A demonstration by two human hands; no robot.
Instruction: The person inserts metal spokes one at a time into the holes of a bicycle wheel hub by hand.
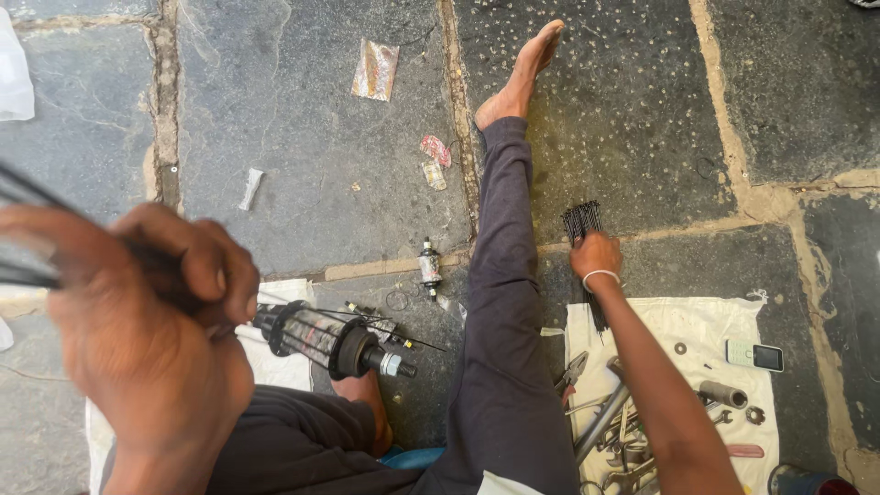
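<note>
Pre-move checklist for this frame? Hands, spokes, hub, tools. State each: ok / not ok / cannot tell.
1. Right hand closed on the bundle of spokes, ends resting on the stone floor: ok.
2. Left hand gripping a few thin spokes close to the camera: ok, though blurred.
3. Wheel hub with several spokes fitted, lying on the white cloth by the knee: ok.
4. Hub steadied by a hand: not ok, neither touches it.
5. Pliers and spanners within the right arm's reach: ok.
6. Spoke count in bundle: cannot tell.

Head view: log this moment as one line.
left hand: holds spokes, raised, blurred | right hand: grips spoke bundle upright on floor | hub: by leg | tools: on cloth
</note>
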